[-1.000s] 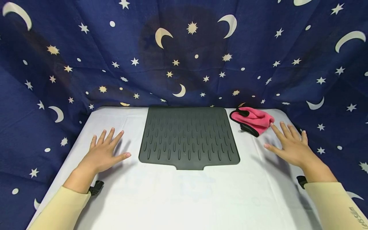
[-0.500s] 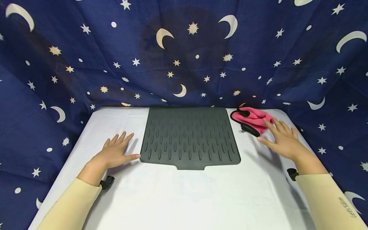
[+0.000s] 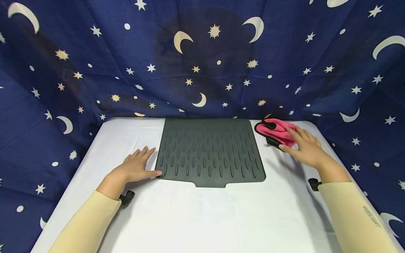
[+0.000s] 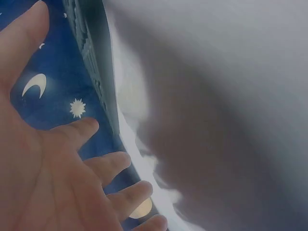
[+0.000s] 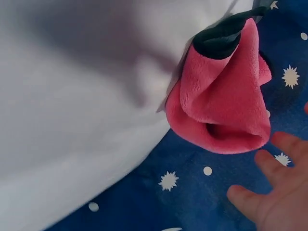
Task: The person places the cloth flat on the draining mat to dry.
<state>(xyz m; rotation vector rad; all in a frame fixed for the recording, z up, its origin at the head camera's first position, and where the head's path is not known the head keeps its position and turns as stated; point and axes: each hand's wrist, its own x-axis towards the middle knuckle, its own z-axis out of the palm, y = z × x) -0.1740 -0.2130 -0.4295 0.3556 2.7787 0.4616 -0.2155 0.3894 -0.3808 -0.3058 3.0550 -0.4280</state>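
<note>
A dark grey ribbed rubber mat with a tab on its near edge lies at the back middle of the table. My left hand is spread beside its near left corner, thumb tip overlapping that corner in the head view. In the left wrist view the left hand shows its palm, holding nothing. A crumpled pink cloth with black edging lies right of the mat. My right hand reaches over the cloth's near right side, fingers extended. The right wrist view has those fingertips close to the pink cloth.
The white-covered table stands against a dark blue curtain printed with moons and stars. A black wrist strap device sits on the left wrist and another wrist device on the right.
My left hand has moved right to the mat's near left corner. My right hand has moved left and slightly farther in, over the cloth. The mat and cloth have stayed in place.
</note>
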